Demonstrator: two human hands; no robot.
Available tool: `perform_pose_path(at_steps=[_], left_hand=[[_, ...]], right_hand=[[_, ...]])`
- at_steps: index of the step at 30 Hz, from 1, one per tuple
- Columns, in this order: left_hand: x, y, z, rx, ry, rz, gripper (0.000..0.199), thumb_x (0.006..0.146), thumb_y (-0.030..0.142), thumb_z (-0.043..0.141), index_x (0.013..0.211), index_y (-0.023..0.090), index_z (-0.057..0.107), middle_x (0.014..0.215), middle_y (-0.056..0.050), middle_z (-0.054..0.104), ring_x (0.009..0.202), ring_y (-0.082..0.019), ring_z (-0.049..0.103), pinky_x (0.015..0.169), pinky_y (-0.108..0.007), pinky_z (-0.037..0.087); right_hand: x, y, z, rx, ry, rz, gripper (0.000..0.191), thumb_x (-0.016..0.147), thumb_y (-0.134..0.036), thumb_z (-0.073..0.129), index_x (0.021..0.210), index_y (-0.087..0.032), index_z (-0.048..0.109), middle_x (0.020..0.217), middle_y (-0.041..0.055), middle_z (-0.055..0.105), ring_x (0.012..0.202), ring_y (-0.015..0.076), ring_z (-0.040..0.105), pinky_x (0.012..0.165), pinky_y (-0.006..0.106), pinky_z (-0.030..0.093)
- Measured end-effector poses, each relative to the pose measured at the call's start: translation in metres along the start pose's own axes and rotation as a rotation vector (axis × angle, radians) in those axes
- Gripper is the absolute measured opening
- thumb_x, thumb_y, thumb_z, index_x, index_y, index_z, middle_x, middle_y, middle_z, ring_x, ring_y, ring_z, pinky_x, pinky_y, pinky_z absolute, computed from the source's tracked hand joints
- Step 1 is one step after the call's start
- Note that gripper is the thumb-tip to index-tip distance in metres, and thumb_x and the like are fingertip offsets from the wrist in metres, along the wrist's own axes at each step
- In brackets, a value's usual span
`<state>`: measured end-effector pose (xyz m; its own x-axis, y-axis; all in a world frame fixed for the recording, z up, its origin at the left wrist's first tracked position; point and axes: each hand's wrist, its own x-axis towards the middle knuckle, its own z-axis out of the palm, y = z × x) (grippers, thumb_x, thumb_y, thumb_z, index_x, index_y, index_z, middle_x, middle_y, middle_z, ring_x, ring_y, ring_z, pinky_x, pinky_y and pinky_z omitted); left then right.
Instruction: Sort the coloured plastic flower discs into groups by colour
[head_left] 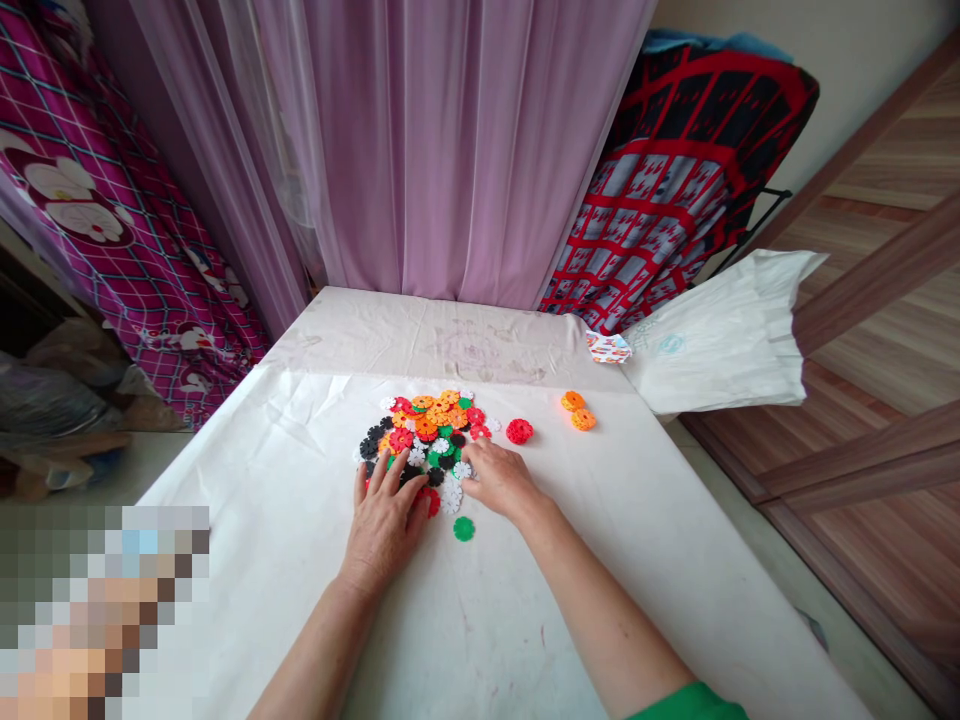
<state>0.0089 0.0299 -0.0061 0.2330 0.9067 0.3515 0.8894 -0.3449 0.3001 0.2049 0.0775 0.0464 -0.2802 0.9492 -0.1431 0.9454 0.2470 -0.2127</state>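
Observation:
A pile of flat, notched flower-shaped discs point(425, 428) in orange, red, black, white and green lies on the white-covered table. My left hand point(384, 512) rests on the near left edge of the pile, fingers spread over black and red discs. At the pile's right side is my right hand point(498, 477), its fingertips touching white discs; whether it grips one is not clear. One green disc point(464, 528) lies apart, nearer to me, between my forearms. To the right of the pile sits a red cluster point(519, 431). Farther right are two orange clusters point(577, 411) touching each other.
A white bag point(724, 335) hangs at the table's right back edge, beside a small patterned packet point(608, 347). Purple curtains point(450, 150) stand behind the table point(300, 500). A red and black cloth point(660, 190) covers something at the back right. Pixelated blocks hide the lower left corner.

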Motion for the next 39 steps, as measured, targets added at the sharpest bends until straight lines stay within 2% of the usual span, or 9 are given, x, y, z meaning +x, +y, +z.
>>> perform_pose_path(at_steps=[4, 11, 15, 23, 26, 29, 32, 35, 39], left_hand=[[-0.001, -0.001, 0.002, -0.008, 0.028, 0.01, 0.028, 0.09, 0.035, 0.051, 0.108, 0.028, 0.071, 0.145, -0.009, 0.051, 0.139, -0.035, 0.036, 0.113, -0.062, 0.022], [-0.002, -0.004, 0.006, -0.018, 0.036, 0.012, 0.028, 0.09, 0.034, 0.051, 0.11, 0.029, 0.071, 0.145, -0.008, 0.05, 0.139, -0.035, 0.037, 0.113, -0.062, 0.024], [-0.002, -0.005, 0.006, -0.024, 0.036, 0.011, 0.028, 0.09, 0.034, 0.051, 0.11, 0.029, 0.071, 0.145, -0.008, 0.051, 0.139, -0.035, 0.037, 0.112, -0.062, 0.023], [-0.001, -0.003, 0.002, -0.016, 0.017, 0.001, 0.028, 0.09, 0.036, 0.051, 0.108, 0.029, 0.071, 0.144, -0.008, 0.052, 0.138, -0.036, 0.038, 0.111, -0.063, 0.024], [-0.001, -0.003, 0.002, -0.011, 0.012, 0.007, 0.028, 0.091, 0.033, 0.049, 0.108, 0.029, 0.071, 0.143, -0.008, 0.052, 0.138, -0.036, 0.038, 0.111, -0.064, 0.025], [-0.001, -0.004, 0.004, -0.012, 0.023, 0.0, 0.031, 0.092, 0.027, 0.045, 0.109, 0.028, 0.071, 0.143, -0.008, 0.052, 0.139, -0.035, 0.037, 0.111, -0.063, 0.026], [-0.001, -0.006, 0.006, -0.023, 0.033, -0.011, 0.032, 0.092, 0.023, 0.044, 0.109, 0.028, 0.071, 0.144, -0.008, 0.052, 0.139, -0.034, 0.037, 0.111, -0.062, 0.026], [-0.002, -0.009, 0.01, -0.05, 0.052, -0.019, 0.034, 0.091, 0.021, 0.045, 0.11, 0.029, 0.071, 0.144, -0.008, 0.051, 0.14, -0.032, 0.036, 0.112, -0.061, 0.025], [-0.002, -0.012, 0.012, -0.086, 0.069, -0.046, 0.036, 0.09, 0.019, 0.044, 0.113, 0.03, 0.07, 0.143, -0.007, 0.053, 0.139, -0.03, 0.037, 0.112, -0.059, 0.027]], right_hand=[[-0.009, 0.015, -0.002, 0.132, 0.055, 0.043, 0.024, 0.078, -0.024, 0.063, 0.102, -0.022, 0.06, 0.106, 0.0026, 0.065, 0.094, 0.0165, 0.061, 0.077, 0.026, 0.04], [-0.054, 0.075, -0.024, 0.172, 0.148, 0.264, 0.02, 0.075, -0.026, 0.064, 0.095, -0.023, 0.06, 0.099, -0.0006, 0.064, 0.072, 0.0117, 0.058, 0.068, 0.025, 0.038], [-0.069, 0.083, -0.025, 0.15, 0.115, 0.278, 0.018, 0.075, -0.024, 0.064, 0.093, -0.023, 0.061, 0.098, -0.0009, 0.065, 0.07, 0.0107, 0.057, 0.066, 0.024, 0.037], [-0.06, 0.074, -0.014, 0.128, 0.061, 0.262, 0.021, 0.076, -0.023, 0.063, 0.097, -0.022, 0.061, 0.105, 0.0011, 0.065, 0.081, 0.0128, 0.06, 0.071, 0.024, 0.037], [-0.06, 0.073, -0.015, 0.121, 0.079, 0.248, 0.029, 0.075, -0.022, 0.062, 0.104, -0.022, 0.061, 0.105, 0.0018, 0.065, 0.086, 0.0138, 0.061, 0.072, 0.024, 0.037], [-0.06, 0.066, -0.019, 0.11, 0.136, 0.223, 0.031, 0.078, -0.021, 0.06, 0.109, -0.023, 0.061, 0.106, 0.0014, 0.066, 0.082, 0.0129, 0.061, 0.071, 0.024, 0.038], [-0.058, 0.046, -0.017, 0.109, 0.169, 0.132, 0.021, 0.082, -0.018, 0.055, 0.099, -0.024, 0.065, 0.103, -0.0002, 0.068, 0.078, 0.0113, 0.061, 0.074, 0.024, 0.039], [-0.053, 0.014, -0.006, 0.116, 0.114, 0.066, 0.016, 0.086, -0.021, 0.052, 0.089, -0.025, 0.067, 0.095, -0.0016, 0.07, 0.079, 0.0115, 0.063, 0.074, 0.023, 0.04], [-0.043, -0.027, 0.012, 0.05, 0.072, 0.109, 0.017, 0.087, -0.033, 0.056, 0.095, -0.023, 0.066, 0.096, 0.0028, 0.07, 0.089, 0.0177, 0.065, 0.073, 0.026, 0.042]])
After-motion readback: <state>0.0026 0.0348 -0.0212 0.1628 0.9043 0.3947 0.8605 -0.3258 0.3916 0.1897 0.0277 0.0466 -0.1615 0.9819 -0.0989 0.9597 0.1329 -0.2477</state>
